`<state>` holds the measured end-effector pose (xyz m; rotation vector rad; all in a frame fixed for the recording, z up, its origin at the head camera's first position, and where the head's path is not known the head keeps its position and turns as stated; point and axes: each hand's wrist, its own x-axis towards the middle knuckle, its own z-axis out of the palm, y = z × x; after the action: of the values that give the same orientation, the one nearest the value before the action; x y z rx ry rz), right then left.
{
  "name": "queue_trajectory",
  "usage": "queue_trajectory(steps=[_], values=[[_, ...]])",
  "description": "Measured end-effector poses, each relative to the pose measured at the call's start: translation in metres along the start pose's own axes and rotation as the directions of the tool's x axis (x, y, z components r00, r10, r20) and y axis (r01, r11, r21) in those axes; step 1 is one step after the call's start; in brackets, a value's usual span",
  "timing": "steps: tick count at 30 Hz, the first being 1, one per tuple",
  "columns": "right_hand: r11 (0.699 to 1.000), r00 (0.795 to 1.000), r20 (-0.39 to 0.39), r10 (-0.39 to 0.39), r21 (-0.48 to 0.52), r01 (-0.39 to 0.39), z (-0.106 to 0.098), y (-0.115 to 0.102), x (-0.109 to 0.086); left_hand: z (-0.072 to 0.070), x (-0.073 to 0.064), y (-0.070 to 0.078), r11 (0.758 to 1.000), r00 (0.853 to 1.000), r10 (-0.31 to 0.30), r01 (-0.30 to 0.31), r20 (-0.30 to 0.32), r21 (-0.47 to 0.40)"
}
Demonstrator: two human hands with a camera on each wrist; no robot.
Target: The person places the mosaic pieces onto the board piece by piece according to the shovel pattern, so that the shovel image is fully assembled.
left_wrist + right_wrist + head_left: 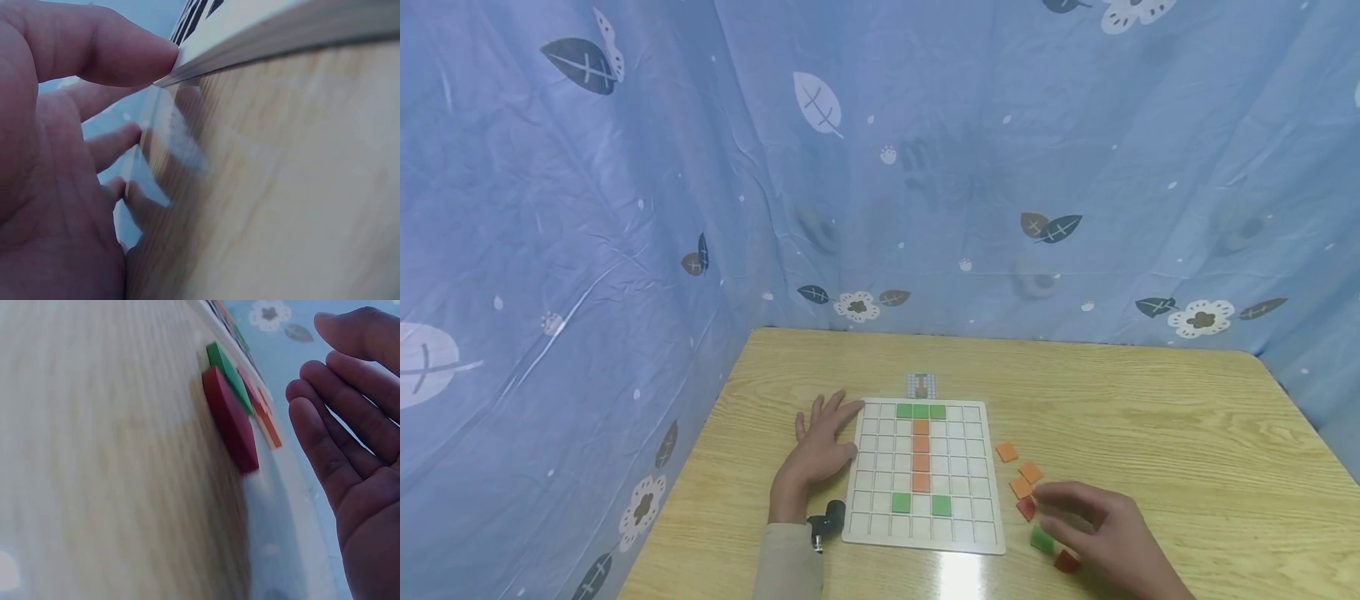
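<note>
A white grid board [880, 527] lies on the table, holding green tiles [921, 411] in its top row, a column of orange tiles [921, 462] below them, and two more green tiles lower down. My left hand [817, 450] is spread along the board's left side, the thumb touching its edge in the left wrist view. To the right of the board, my right hand [1093, 525] hovers with bent, parted fingers over loose tiles. Nearest it are a red tile [230, 422] and a green tile [1042, 540]; nothing shows between its fingers.
Loose orange tiles [1007, 452] and another red tile [1026, 508] lie beside the board's right edge. A small patterned card [921, 385] sits just beyond the board's top edge. A blue curtain [955, 167] hangs behind the wooden table [1165, 417].
</note>
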<state>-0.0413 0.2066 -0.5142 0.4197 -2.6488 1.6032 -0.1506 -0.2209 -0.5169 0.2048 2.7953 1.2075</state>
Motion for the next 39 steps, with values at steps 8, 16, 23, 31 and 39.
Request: queue_trajectory(steps=[8, 16, 23, 31, 39], values=[[0.991, 0.995, -0.007, 0.104, -0.080, -0.104, -0.009, 0.005, -0.010, 0.000, 0.000, -0.002, 1.000, 1.000, -0.003, 0.003, -0.008, 0.007], [0.994, 0.991, 0.071, 0.109, -0.026, -0.107, -0.010, 0.011, -0.014, 0.000, 0.000, -0.001, 1.000, 1.000, -0.004, 0.004, -0.009, 0.012], [0.998, 0.997, 0.069, 0.038, -0.055, -0.034, -0.004, 0.014, -0.013, 0.000, 0.000, 0.000, 1.000, 1.000, -0.006, 0.006, -0.009, 0.014], [0.985, 0.999, 0.034, 0.021, -0.169, -0.014, -0.001, 0.015, -0.009, 0.001, -0.001, 0.001, 1.000, 1.000, -0.007, 0.007, -0.006, 0.002], [0.976, 0.999, -0.005, 0.032, -0.214, -0.032, 0.001, 0.013, -0.009, 0.000, -0.001, 0.002, 1.000, 1.000, -0.011, 0.011, -0.006, -0.002]])
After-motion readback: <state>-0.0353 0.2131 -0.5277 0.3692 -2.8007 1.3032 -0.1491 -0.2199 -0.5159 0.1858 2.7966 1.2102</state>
